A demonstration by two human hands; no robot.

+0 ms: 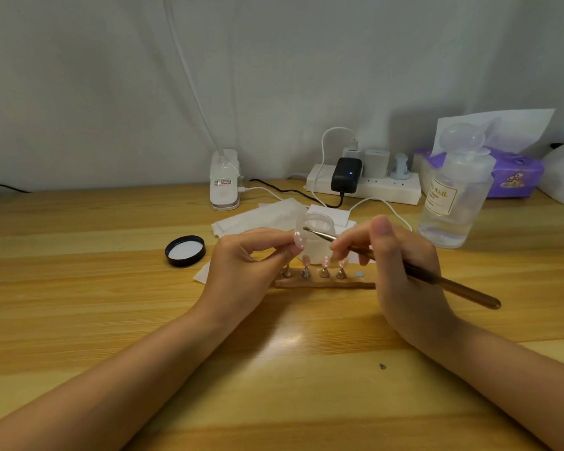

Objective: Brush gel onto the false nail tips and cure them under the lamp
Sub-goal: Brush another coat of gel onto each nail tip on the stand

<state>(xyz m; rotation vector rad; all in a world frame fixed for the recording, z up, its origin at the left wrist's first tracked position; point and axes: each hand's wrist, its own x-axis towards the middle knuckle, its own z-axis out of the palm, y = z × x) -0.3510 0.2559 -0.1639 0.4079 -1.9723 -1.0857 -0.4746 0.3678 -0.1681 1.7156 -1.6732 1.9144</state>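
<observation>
1. Nearest the camera, both forearms reach in from the lower corners across the wooden tabletop point(79, 288) and converge towards the middle, so the hands meet over the work rather than at arm's length.
2. The left hand point(241, 265) has thumb and fingertips pinched on a single clear false nail tip point(299, 239), lifted off the tabletop and turned towards the brush; holding it free probably lets the person angle it to the bristles.
3. The right hand point(394, 255) grips a slim metal-handled brush point(404, 268) like a pen, fingers curled close to the working end, the long handle trailing back to the right. The brush tip lies just beside the held nail tip; whether it touches is too fine to tell.
4. Directly beyond the hands a wooden holder strip point(326, 283) carries small metal stands; three bear pinkish nail tips point(325, 261), the leftmost stand looks bare, and one magnet spot at the right end is empty. The bare stand is likely the home of the tip in hand.
5. Behind that, an open clear gel jar point(316, 222) sits on white wipes point(261, 218), near enough for dipping; its black lid point(185, 251) lies inside-up to the left.
6. Farther back stand a white clip-on lamp base point(224, 180), probably the curing lamp, a power strip point(365, 187), a clear liquid bottle point(453, 203) and a purple tissue pack point(515, 177) by the wall.
</observation>
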